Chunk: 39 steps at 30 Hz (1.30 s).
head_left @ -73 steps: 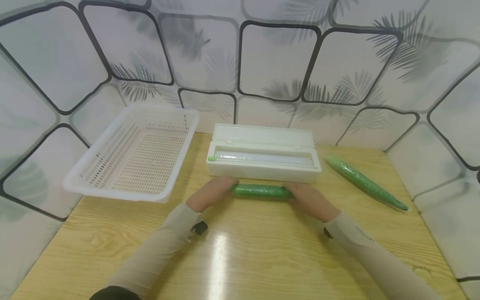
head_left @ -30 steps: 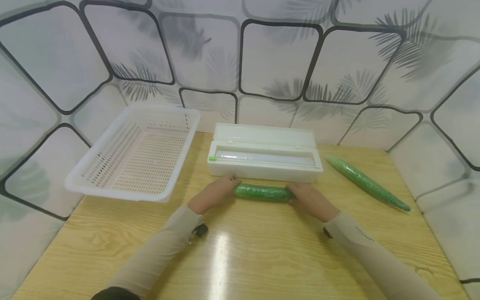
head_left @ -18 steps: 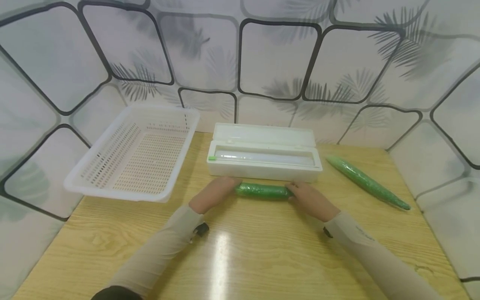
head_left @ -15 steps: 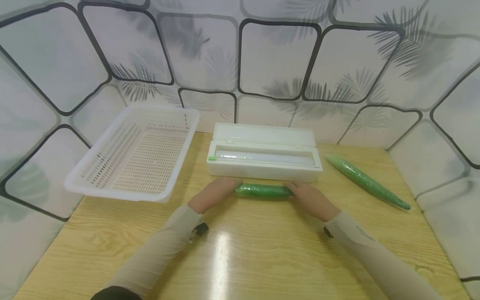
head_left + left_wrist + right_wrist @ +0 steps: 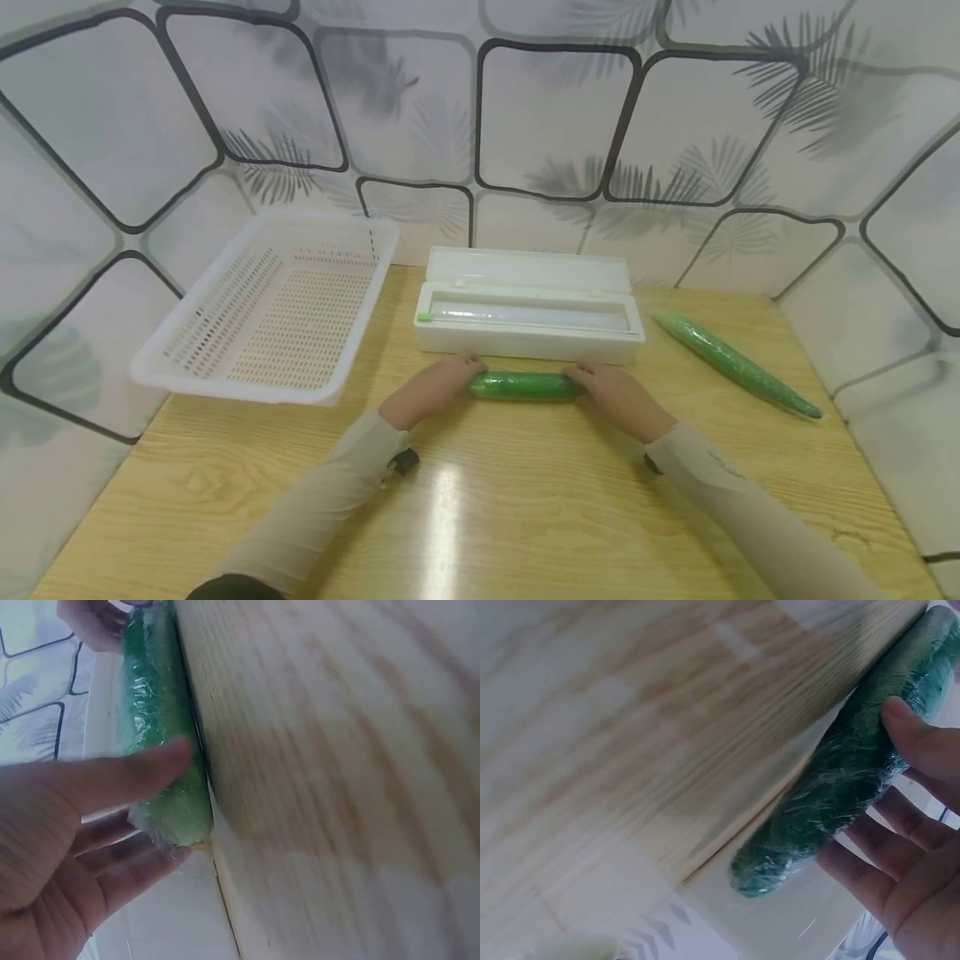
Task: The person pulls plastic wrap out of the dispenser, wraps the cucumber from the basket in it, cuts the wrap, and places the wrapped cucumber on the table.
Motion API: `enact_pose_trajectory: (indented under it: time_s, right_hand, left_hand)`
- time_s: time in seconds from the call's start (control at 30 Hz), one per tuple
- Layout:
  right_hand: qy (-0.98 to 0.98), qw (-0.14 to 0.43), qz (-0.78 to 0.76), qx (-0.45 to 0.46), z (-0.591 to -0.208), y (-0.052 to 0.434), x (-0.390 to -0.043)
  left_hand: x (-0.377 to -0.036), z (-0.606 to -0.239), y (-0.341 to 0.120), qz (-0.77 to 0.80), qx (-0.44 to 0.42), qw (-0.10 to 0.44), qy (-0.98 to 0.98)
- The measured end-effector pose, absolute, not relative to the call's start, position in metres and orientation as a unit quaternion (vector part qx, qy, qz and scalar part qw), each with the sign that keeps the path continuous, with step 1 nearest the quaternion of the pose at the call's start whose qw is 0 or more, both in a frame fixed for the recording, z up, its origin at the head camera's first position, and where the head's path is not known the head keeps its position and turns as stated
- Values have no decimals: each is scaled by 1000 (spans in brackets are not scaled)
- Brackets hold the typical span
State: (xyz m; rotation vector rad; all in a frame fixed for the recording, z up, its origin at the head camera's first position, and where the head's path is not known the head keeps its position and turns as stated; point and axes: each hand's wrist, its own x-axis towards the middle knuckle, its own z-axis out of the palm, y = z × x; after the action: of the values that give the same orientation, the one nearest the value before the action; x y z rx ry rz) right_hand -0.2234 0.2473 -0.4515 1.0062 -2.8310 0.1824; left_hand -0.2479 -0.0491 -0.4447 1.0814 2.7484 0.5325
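A cucumber point(image 5: 523, 386) in clear plastic wrap lies crosswise on the table, just in front of a white cling film box point(image 5: 528, 342). My left hand point(image 5: 435, 390) holds its left end; in the left wrist view the thumb point(image 5: 161, 766) lies over the near side and the fingers are behind. At the other end, my right hand point(image 5: 618, 402) has its thumb point(image 5: 904, 724) on the cucumber and its fingers on the opposite side. Crinkled film shows around both ends in the wrist views. The box lid stands raised, with a film roll inside.
A second wrapped cucumber point(image 5: 738, 367) lies slanted on the right of the wooden table point(image 5: 525, 517). On the left stands a white perforated plastic basket point(image 5: 225, 386). A patterned wall point(image 5: 558, 125) closes off the back and sides.
Both hands stay at the cucumber's ends, with small shifts of the fingers. The shine and creases on its wrap look different, as if it has turned slightly. The box, basket and second cucumber have not moved.
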Motion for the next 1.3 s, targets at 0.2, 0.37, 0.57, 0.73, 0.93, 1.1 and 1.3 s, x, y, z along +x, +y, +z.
enact_pose_trajectory:
  time_s: [0.2,0.37,0.57,0.73,0.93,1.1,1.3]
  right_hand:
    - [-940,64,44,331,-451,246,-223]
    - [-942,55,37,328,-450,246,-220]
    - [-945,38,36,324,-448,246,-217]
    - [-944,36,31,326,-449,246,-218]
    - [-939,47,35,339,-449,247,-220]
    - [-940,36,40,336,-448,246,-220]
    - [-942,23,48,332,-446,245,-220]
  left_hand:
    - [-247,-442,-49,193,365,38,910]
    - [-249,-441,-48,189,382,26,904]
    - [-251,-442,-52,219,386,46,895]
    - [-252,-440,-62,241,343,99,903]
    - [-253,-434,-73,226,277,122,926]
    - [-256,-436,-76,198,287,90,933]
    - [-259,-442,-74,171,299,68,936]
